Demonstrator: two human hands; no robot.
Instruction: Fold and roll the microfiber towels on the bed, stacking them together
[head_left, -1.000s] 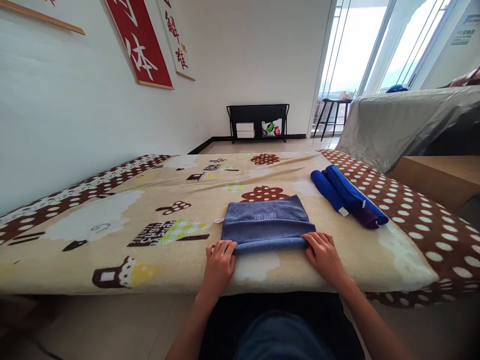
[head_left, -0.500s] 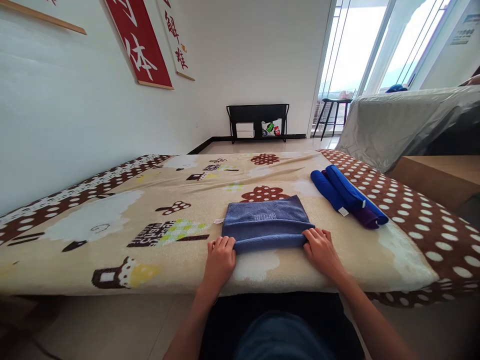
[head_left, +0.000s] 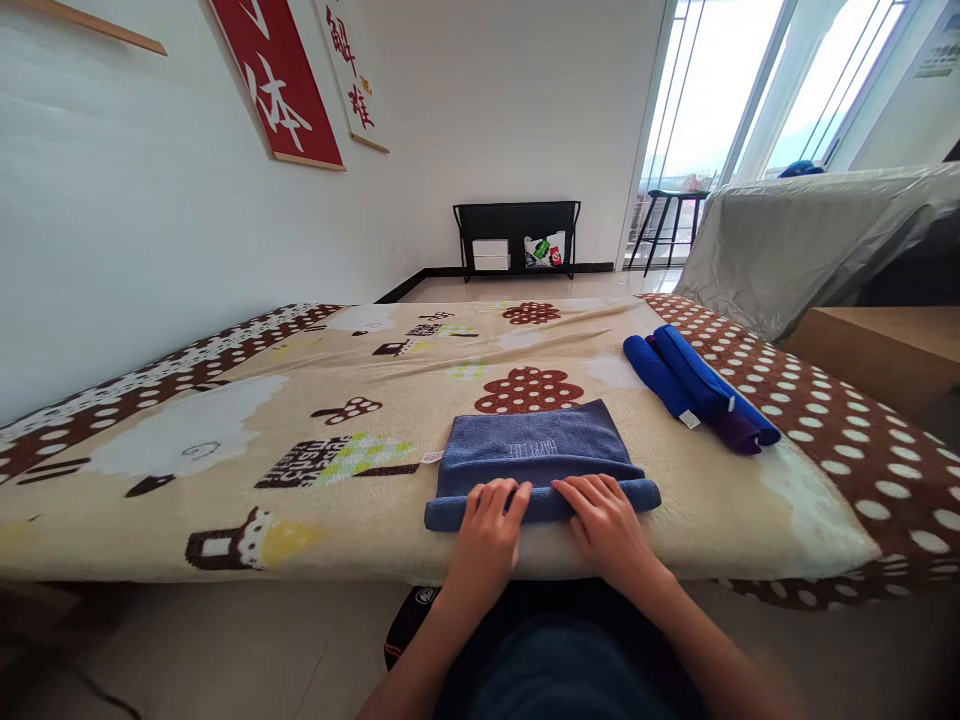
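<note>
Left of my fingers (head_left: 495,493), the blanket (head_left: 375,535) lay free; beyond the towel (head_left: 534,437), rightward, blue rolls (head_left: 686,385) blocked the way.

Under the left grip (head_left: 486,530) and right grip (head_left: 606,520), a slate-blue towel (head_left: 480,440) with pale lettering (head_left: 533,449); around them, a cream blanket (head_left: 420,400) patterned brown, white, yellow and green; beyond, rightward, bright-blue and purple rolls (head_left: 694,378).

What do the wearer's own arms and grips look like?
Human, bare. Left grip and right grip are plain ungloved hands with slim fingers. Left forearm and right forearm show no sleeves, cables or markings. Dark clothing shows between them. Nail detail is too small to judge.
</note>
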